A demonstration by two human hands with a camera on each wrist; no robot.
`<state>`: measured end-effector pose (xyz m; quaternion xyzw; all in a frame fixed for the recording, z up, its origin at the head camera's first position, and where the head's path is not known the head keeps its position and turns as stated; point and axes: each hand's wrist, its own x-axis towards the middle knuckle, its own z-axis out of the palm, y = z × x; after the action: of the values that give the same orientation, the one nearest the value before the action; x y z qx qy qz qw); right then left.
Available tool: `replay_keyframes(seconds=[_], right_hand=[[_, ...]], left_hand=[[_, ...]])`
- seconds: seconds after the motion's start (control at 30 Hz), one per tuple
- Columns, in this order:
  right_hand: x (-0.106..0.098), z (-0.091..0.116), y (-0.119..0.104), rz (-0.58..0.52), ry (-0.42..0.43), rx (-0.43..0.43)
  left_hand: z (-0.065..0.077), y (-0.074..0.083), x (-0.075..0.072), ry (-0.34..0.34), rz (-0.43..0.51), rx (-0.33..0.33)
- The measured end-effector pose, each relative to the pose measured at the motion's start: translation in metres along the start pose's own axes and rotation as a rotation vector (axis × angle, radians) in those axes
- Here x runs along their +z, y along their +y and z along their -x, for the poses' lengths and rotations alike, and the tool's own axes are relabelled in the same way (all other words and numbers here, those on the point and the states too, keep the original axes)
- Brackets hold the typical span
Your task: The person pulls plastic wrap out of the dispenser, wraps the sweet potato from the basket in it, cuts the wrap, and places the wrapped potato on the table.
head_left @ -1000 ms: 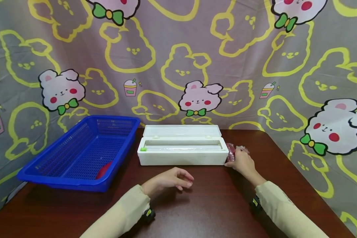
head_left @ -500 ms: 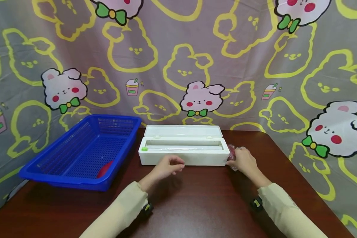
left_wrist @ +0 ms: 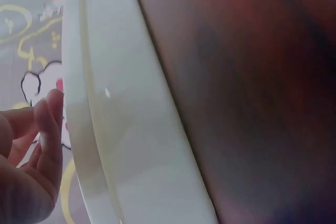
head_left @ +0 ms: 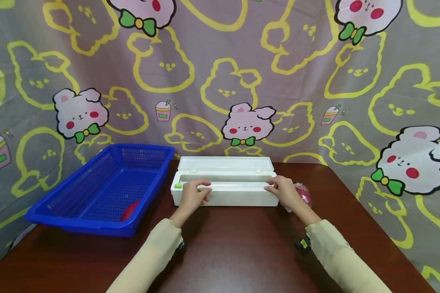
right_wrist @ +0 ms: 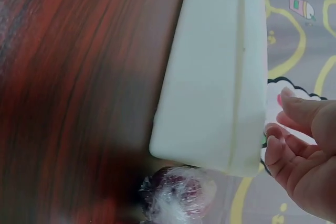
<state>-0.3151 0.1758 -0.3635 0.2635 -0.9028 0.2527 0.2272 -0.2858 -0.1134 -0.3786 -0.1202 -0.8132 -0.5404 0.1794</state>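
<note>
A white cling film dispenser box (head_left: 225,198) stands on the table with its lid (head_left: 225,164) raised and a roll of clear film (head_left: 234,185) inside. My left hand (head_left: 192,198) is at the front rim, left of the middle, fingers bent. Near the right end, my right hand (head_left: 287,194) has thumb and forefinger apart, as the right wrist view shows. I see no film between the fingers of either hand. A red rounded thing wrapped in clear film (head_left: 303,194) lies beside the box's right end, partly behind my right hand; its kind is unclear.
A blue plastic basket (head_left: 84,223) stands at the left, with a red thing (head_left: 130,210) inside, mostly hidden by its wall. A green slider (head_left: 178,185) sits at the box's left end. A patterned curtain (head_left: 205,81) hangs behind the brown table (head_left: 242,252).
My right hand has let go of the film-wrapped red thing and moved left to the box's rim. My left hand has moved forward and up to the rim.
</note>
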Motion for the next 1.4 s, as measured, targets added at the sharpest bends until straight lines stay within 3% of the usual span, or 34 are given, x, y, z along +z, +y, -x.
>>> replay_keyframes(seconds=[0.17, 0.5, 0.93, 1.4], right_hand=[[0.004, 0.0, 0.003, 0.004, -0.049, 0.013], [0.008, -0.006, -0.001, 0.111, -0.103, -0.009], [0.006, -0.012, -0.002, 0.132, -0.166, 0.062], [0.008, -0.011, -0.004, 0.145, -0.13, 0.076]], left_hand=[[-0.005, -0.008, -0.01, 0.018, 0.005, -0.074], [-0.009, -0.016, -0.024, 0.038, -0.158, -0.084], [-0.02, -0.011, -0.046, -0.078, -0.462, -0.156], [-0.026, -0.007, -0.051, -0.121, -0.512, -0.22]])
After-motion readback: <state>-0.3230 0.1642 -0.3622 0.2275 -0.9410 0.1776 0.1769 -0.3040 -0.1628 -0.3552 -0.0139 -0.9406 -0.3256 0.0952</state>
